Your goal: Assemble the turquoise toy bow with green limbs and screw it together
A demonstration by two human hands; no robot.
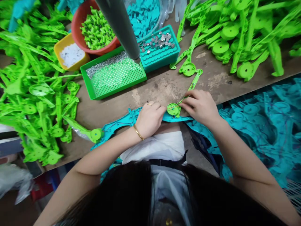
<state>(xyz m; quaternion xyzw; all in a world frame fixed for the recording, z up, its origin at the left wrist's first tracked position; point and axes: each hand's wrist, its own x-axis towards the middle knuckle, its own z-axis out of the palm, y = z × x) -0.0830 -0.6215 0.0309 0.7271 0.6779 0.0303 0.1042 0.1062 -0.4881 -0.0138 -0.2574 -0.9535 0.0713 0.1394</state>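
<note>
A long blue plastic part point(119, 123) lies along the table's near edge, and a thin wire runs along its left arm. Over its right portion sits a green plastic part point(173, 110) with a round end and a narrow arm reaching up and right. My left hand point(151, 118) is closed over the blue part, left of the green disc; its fingertips are partly hidden. My right hand point(199, 105) pinches a thin wire point(179, 103) that crosses the green disc, with its fingers close to the green arm.
Green plastic parts point(39, 91) are heaped at left, more point(221, 47) at right. A green tray point(113, 91) of tiny metal pieces, a teal box point(162, 59), a red bowl point(78, 31) and a yellow tub point(84, 59) stand behind. A grey post point(119, 28) hangs above. Blue parts point(261, 135) fill the lower right.
</note>
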